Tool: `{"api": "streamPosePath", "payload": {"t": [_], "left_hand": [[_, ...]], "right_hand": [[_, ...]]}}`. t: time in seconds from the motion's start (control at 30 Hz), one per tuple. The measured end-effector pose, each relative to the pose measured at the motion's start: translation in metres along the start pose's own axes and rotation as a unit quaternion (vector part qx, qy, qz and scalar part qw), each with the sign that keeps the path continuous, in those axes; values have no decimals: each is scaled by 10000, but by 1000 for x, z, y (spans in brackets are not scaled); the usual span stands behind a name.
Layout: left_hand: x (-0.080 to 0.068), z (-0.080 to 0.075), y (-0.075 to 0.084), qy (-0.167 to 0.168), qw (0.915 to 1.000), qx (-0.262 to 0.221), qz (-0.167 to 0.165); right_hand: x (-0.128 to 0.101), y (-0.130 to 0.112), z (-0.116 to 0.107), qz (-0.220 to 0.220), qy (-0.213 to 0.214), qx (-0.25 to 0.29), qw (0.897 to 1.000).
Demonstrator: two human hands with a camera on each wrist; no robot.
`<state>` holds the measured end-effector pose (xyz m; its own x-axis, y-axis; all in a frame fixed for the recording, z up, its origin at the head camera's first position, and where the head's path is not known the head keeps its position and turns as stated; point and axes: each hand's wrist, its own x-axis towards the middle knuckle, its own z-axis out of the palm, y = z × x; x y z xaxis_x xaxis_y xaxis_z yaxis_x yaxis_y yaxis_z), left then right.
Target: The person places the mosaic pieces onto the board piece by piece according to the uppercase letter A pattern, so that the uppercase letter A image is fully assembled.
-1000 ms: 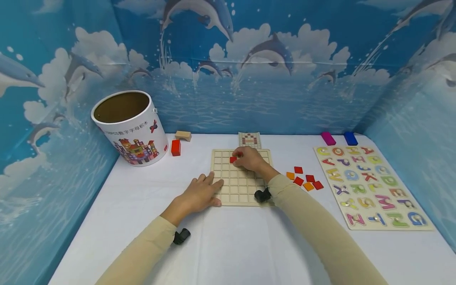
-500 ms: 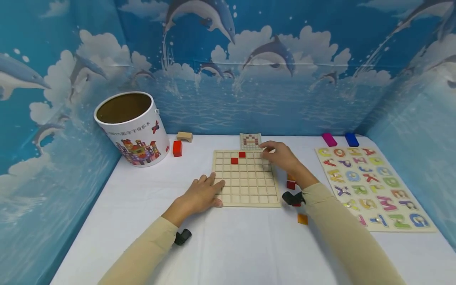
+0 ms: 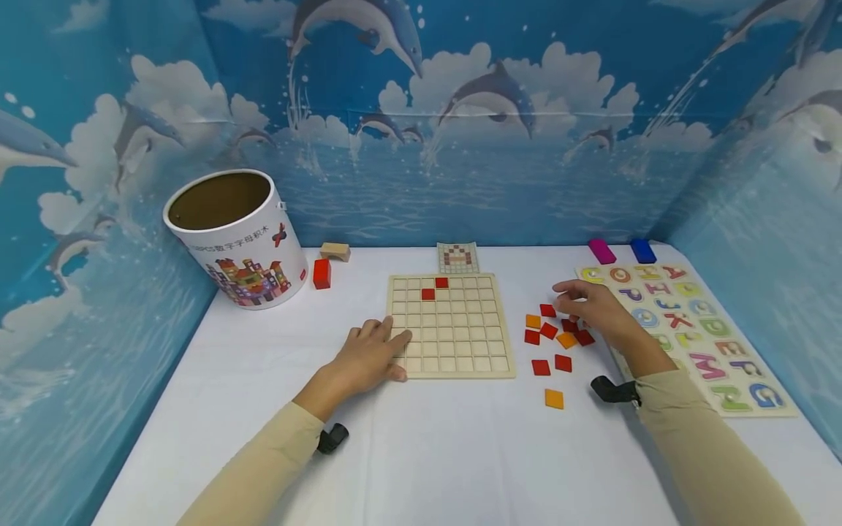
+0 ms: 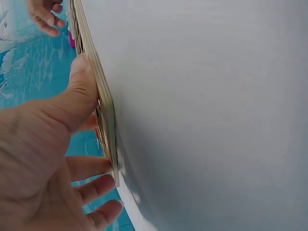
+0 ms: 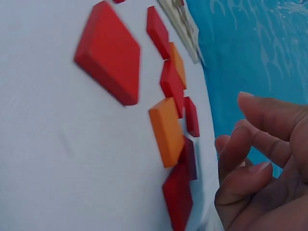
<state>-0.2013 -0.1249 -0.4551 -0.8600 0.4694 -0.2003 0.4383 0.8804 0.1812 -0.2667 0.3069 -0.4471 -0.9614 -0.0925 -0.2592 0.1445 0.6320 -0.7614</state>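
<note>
A wooden grid board (image 3: 454,329) lies on the table with two red tiles in its upper part, one red tile (image 3: 441,283) in the top row and another red tile (image 3: 428,294) diagonally below it. My left hand (image 3: 365,358) rests on the board's lower left corner, its thumb along the front edge in the left wrist view. Over the loose tiles on the right hovers my right hand (image 3: 595,310), fingers bent loosely and holding nothing. Beneath and beside it lie several red and orange tiles, among them an orange tile (image 5: 166,132) and a red tile (image 5: 109,53).
Behind the board lies a small pattern card (image 3: 457,258). A letter puzzle board (image 3: 697,351) lies at the right, with a magenta block (image 3: 601,252) and a blue block (image 3: 642,251) behind it. Back left stand a white bucket (image 3: 250,256), a red block (image 3: 321,274) and a wooden arch block (image 3: 335,251).
My right hand has left the red tile in the board's top row and moved right to above the loose tiles. My left hand has stayed at the board's corner.
</note>
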Motion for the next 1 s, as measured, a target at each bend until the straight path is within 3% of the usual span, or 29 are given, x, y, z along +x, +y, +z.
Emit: {"api": "streamPosePath", "payload": {"t": [0.5, 0.73, 1.0], "left_hand": [[-2, -1, -4, 64, 9992, -140, 378], [-4, -3, -4, -2, 9990, -196, 408], [-3, -2, -4, 47, 9987, -167, 470]], "right_hand": [[18, -4, 16, 221, 59, -1076, 9939], [19, -7, 18, 201, 45, -1098, 9937], [20, -4, 16, 284, 53, -655, 9974]]}}
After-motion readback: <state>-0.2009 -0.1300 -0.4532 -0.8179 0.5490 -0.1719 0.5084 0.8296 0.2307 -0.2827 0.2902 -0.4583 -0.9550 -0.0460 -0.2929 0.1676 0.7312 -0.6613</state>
